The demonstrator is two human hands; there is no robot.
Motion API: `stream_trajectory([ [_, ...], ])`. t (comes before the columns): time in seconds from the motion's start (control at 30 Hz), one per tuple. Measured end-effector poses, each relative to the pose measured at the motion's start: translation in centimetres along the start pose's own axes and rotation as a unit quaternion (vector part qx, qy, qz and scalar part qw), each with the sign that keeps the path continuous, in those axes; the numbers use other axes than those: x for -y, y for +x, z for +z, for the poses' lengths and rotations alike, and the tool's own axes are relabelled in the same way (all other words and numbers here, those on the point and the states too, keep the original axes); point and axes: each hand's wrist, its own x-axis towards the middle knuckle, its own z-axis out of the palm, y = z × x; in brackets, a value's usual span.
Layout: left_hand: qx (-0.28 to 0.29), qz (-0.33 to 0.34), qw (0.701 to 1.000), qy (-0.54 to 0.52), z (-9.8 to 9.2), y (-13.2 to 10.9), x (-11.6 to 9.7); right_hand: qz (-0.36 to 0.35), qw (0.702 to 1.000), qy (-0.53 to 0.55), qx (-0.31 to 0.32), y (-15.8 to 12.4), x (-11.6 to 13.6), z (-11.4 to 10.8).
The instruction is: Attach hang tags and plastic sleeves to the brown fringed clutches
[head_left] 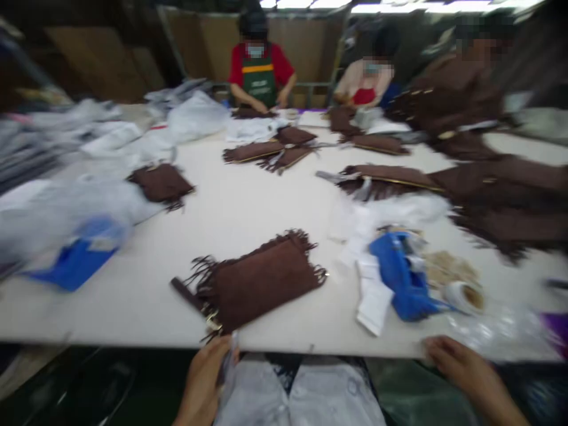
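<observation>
One thin pale strip [229,365] in the left hand [205,368], just below a brown pouch [266,281].
Left hand upright, fingers closed on the strip, its nature blurred; right hand [458,362], well right of the pouch, curled, contents not discernible. Pouch flat, strap [187,294] attached, seemingly fully sewn; whether finishing remains does not show. Blue dispenser [399,275] right of the pouch.

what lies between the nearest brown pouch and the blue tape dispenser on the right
In the head view, white tabletop beside the pouch, then a white paper-like strip next to the dispenser.
</observation>
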Motion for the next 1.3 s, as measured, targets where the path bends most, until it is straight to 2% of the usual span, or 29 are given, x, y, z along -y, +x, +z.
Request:
stream_trajectory([
  [0.03, 0.019, -0.003, 1.000, -0.009, -0.4, 0.4, 0.2, 0.008, 1.000, 0.013, 0.014, 0.4, 0.3, 0.9],
  [0.1, 0.018, 0.012, 0.999, -0.028, -1.0, 1.0, 0.5, -0.035, 0.996, 0.058, 0.066, 0.6, 2.7, 3.4],
  [0.17, 0.008, 0.014, 0.999, -0.036, -1.1, 1.1, 0.7, -0.106, 0.974, 0.105, 0.170, -0.9, 7.4, 6.8],
  [0.27, 0.000, 0.011, 0.999, -0.044, -0.8, 0.7, 1.0, -0.184, 0.911, 0.145, 0.340, -4.8, 15.5, 13.2],
  [0.3, 0.001, 0.012, 0.999, -0.047, -0.7, 0.6, 1.1, -0.206, 0.890, 0.156, 0.376, -5.9, 17.7, 15.4],
  [0.4, 0.009, 0.019, 0.998, -0.055, -0.8, 0.6, 1.4, -0.258, 0.853, 0.155, 0.427, -7.8, 21.6, 20.8],
  [0.5, 0.011, 0.023, 0.998, -0.063, -1.1, 0.9, 1.7, -0.287, 0.841, 0.117, 0.443, -8.4, 22.7, 23.7],
  [0.63, 0.009, 0.032, 0.998, -0.051, -1.2, 1.1, 1.8, -0.317, 0.842, 0.078, 0.430, -8.4, 23.0, 24.8],
  [0.77, -0.015, 0.019, 0.998, -0.052, -1.0, 0.9, 1.6, -0.350, 0.840, 0.043, 0.412, -8.4, 23.7, 25.0],
  [0.97, -0.022, 0.021, 0.999, -0.033, -0.8, 1.0, 1.5, -0.399, 0.838, -0.068, 0.366, -8.5, 24.6, 25.0],
  [1.3, -0.012, -0.003, 0.999, -0.048, -0.7, 0.5, 1.4, -0.454, 0.800, -0.181, 0.347, -7.9, 25.9, 24.6],
])
